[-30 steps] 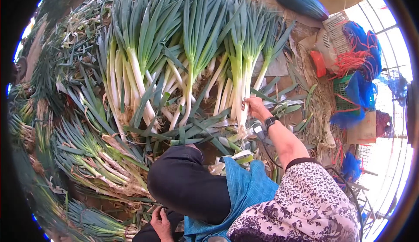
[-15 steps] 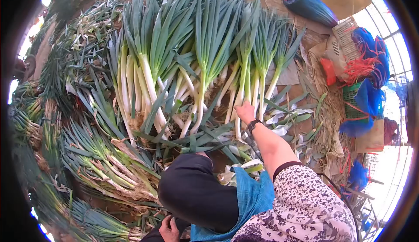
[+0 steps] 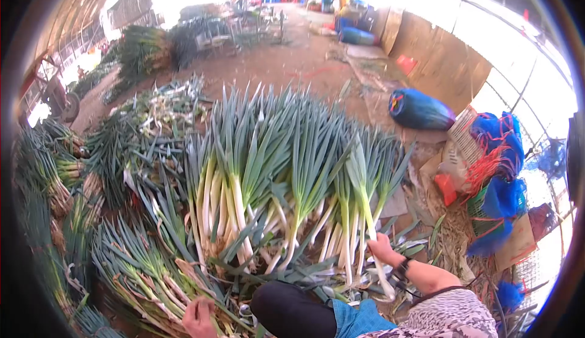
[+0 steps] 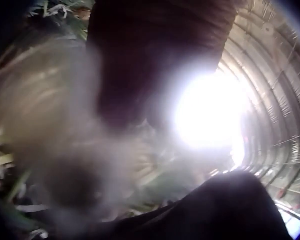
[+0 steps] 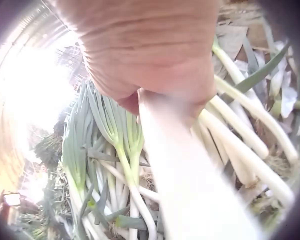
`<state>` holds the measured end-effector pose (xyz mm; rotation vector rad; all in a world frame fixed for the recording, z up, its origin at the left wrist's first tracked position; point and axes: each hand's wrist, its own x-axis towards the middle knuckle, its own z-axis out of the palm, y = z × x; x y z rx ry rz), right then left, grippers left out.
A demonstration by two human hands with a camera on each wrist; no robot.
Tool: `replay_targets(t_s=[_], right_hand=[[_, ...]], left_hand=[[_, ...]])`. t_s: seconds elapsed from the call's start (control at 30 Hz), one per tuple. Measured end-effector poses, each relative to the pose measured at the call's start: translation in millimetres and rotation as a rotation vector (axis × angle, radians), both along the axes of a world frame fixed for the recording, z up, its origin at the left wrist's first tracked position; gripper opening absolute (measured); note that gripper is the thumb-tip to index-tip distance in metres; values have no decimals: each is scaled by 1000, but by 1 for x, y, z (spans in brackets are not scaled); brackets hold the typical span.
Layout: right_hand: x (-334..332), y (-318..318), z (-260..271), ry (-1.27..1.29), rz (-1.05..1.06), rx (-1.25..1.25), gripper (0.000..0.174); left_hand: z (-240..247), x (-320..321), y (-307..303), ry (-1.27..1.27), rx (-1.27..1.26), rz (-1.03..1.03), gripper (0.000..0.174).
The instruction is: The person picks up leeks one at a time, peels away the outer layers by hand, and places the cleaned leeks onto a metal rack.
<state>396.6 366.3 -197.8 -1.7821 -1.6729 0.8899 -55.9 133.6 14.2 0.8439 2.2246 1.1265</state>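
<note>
White stalk | right hand extended forward, fingers curled round it | left hand low, fingers unclear

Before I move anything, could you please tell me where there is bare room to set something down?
The brown floor looks mostly bare beyond the tips of the laid-out leeks, left of the blue bundle. It is crowded around the right hand, with leeks and loose leaves, and by the left hand, beside another pile.
</note>
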Motion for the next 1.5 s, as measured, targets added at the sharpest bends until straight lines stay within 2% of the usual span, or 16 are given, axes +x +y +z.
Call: replay_targets(t_s=[0.07,0.2,0.33,0.43,0.5,0.63,0.7,0.73,0.77,0.83,0.9,1.0,1.13,1.3,1.4,1.5], right_hand=[[13,-53,63,-53,16,-47,20],[13,-178,193,-58,8,-172,24],[58,-254,196,-236,266,-14,26],[77,-277,185,-360,483,21,26],[75,-272,178,-445,641,42,31],[-11,-231,177,-174,595,226,77],[-86,-206,199,-82,617,231,68],[-116,-193,204,-73,609,287,44],[-137,-181,210,-65,642,378,21],[-160,-171,215,-142,692,463,15],[-155,-128,157,-537,757,637,6],[-105,-90,145,-353,527,512,14],[-112,-99,154,-327,505,670,11],[-122,-115,193,-284,676,615,38],[-150,-145,219,-15,721,961,42],[-178,-173,234,150,810,923,40]], left_hand=[[0,21,44,-371,478,29,19],[26,128,107,-958,425,-237,22],[-14,221,111,-1279,40,-416,37],[-26,241,92,-1445,206,-386,36],[-40,234,80,-1462,274,-243,34],[-3,224,41,-1406,539,21,27],[16,223,26,-1340,695,-65,26],[14,210,26,-1368,813,-97,26],[28,194,24,-1291,951,-47,31],[72,154,11,-1097,1100,193,40],[97,98,-15,-990,1214,203,46],[103,29,-53,-804,1401,204,50],[85,44,-56,-871,1212,386,38],[34,18,-67,-1064,1345,141,33],[51,43,-70,-981,1295,357,33],[56,55,-74,-944,1311,290,32]])
